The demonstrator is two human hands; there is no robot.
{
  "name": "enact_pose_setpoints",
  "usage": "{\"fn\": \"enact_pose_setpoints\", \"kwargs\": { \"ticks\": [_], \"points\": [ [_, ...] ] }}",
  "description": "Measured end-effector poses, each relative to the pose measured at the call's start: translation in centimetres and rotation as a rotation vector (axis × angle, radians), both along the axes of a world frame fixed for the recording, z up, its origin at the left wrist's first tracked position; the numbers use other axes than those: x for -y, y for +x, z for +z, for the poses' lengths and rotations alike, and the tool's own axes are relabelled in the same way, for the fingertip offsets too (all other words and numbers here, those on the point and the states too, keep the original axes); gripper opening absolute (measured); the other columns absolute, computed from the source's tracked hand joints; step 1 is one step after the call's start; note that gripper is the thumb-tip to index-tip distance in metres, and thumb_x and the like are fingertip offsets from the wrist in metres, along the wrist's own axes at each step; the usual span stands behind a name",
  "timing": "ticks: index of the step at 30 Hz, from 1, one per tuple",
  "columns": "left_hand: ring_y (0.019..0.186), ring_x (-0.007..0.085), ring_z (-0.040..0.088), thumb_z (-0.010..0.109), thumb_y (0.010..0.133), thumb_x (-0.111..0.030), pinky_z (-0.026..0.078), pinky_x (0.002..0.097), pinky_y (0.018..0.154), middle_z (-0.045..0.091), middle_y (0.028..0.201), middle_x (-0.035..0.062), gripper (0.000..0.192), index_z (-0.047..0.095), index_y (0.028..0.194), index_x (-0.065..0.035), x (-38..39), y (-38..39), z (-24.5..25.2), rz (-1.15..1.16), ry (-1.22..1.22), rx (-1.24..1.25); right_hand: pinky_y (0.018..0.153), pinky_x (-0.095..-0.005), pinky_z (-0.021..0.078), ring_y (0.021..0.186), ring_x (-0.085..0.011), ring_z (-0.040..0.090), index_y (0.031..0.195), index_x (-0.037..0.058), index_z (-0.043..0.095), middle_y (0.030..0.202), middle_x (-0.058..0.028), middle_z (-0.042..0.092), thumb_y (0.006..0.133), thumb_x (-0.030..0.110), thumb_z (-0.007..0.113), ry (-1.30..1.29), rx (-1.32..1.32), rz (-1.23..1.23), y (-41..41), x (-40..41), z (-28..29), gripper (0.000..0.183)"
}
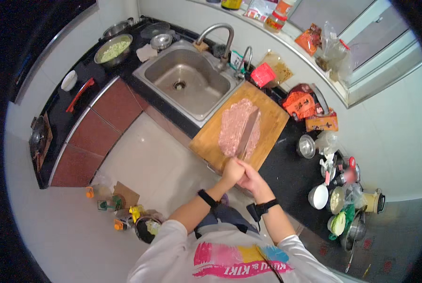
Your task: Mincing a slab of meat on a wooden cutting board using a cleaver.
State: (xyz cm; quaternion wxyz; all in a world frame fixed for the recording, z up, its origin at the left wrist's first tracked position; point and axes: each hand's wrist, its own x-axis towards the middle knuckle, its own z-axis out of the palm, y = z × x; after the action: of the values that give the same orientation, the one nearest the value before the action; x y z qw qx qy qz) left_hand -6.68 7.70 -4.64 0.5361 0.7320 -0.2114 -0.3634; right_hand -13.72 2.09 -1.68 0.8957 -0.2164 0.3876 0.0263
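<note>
A flattened mass of pale pink minced meat point(232, 123) lies on a wooden cutting board point(276, 116) at the centre of the head view. The long blade of a kitchen knife point(248, 131) rests on or just over the right part of the meat, pointing away from me. Both my hands are together at the board's near edge, around the knife's handle, which they hide. My left hand point(233, 172) is on the left, its fingers closed. My right hand point(249, 175) overlaps it from the right; how the two share the handle is not clear.
A steel sink point(182, 79) with a tall faucet point(228, 39) adjoins the board's left side. Beyond the sink stands a metal bowl of chopped pale green vegetable point(113, 51). Along the right counter are a small steel bowl point(306, 146), a white bowl point(318, 197) and food packets point(299, 104).
</note>
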Motion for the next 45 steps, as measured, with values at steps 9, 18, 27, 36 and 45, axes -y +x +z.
{"fn": "enact_pose_setpoints", "kwargs": {
  "ticks": [9,18,27,36,45],
  "points": [
    [0.075,0.0359,0.059,0.049,0.067,-0.006,0.044,0.0401,0.065,0.057,0.075,0.0258,0.024,0.056,0.087,0.0048,0.3,-2.4,2.4,0.177,-0.271,0.286,0.081,-0.0317,0.0438,0.091,-0.0169,0.056,0.106,0.0047,0.052,0.099,-0.0061,0.058,0.081,0.024,0.056,-0.08,0.146,-0.036,-1.3,0.1,1.7,0.032],
    [0.073,0.0403,0.057,0.047,0.068,-0.006,0.043,0.0442,0.061,0.056,0.071,0.0284,0.013,0.052,0.072,0.0057,2.0,-4.1,3.4,0.192,-0.162,0.065,0.066,-0.0272,0.0481,0.079,-0.0133,0.058,0.097,0.0079,0.054,0.088,-0.0033,0.06,0.08,0.032,0.057,-0.381,0.021,-0.112,-2.6,0.6,2.2,0.029],
    [0.058,0.0292,0.059,0.048,0.07,-0.01,0.042,0.0393,0.05,0.057,0.059,0.0193,0.016,0.054,0.067,0.0046,0.4,-4.0,0.8,0.312,-0.252,0.105,0.065,-0.0242,0.0465,0.077,-0.0126,0.058,0.097,0.0073,0.053,0.086,-0.003,0.059,0.08,0.033,0.058,-0.347,-0.036,-0.001,-1.6,-0.9,2.5,0.031],
    [0.063,0.0302,0.06,0.049,0.071,-0.012,0.044,0.0401,0.053,0.058,0.064,0.0222,0.019,0.055,0.069,0.0056,-2.0,-3.3,1.0,0.151,-0.003,-0.018,0.062,-0.0221,0.042,0.073,-0.0095,0.055,0.095,0.0064,0.054,0.082,-0.0012,0.057,0.081,0.034,0.056,-0.343,-0.078,0.073,-1.6,-1.8,1.5,0.031],
    [0.075,0.0397,0.058,0.049,0.074,-0.016,0.044,0.0442,0.058,0.057,0.073,0.0273,0.022,0.055,0.077,0.0054,-3.0,-3.0,-0.2,0.097,0.045,0.039,0.057,-0.0199,0.0392,0.068,-0.0067,0.052,0.089,0.0085,0.055,0.078,0.0012,0.056,0.082,0.036,0.054,-0.385,-0.054,0.03,-1.6,-3.3,1.2,0.028]
  ]
}}
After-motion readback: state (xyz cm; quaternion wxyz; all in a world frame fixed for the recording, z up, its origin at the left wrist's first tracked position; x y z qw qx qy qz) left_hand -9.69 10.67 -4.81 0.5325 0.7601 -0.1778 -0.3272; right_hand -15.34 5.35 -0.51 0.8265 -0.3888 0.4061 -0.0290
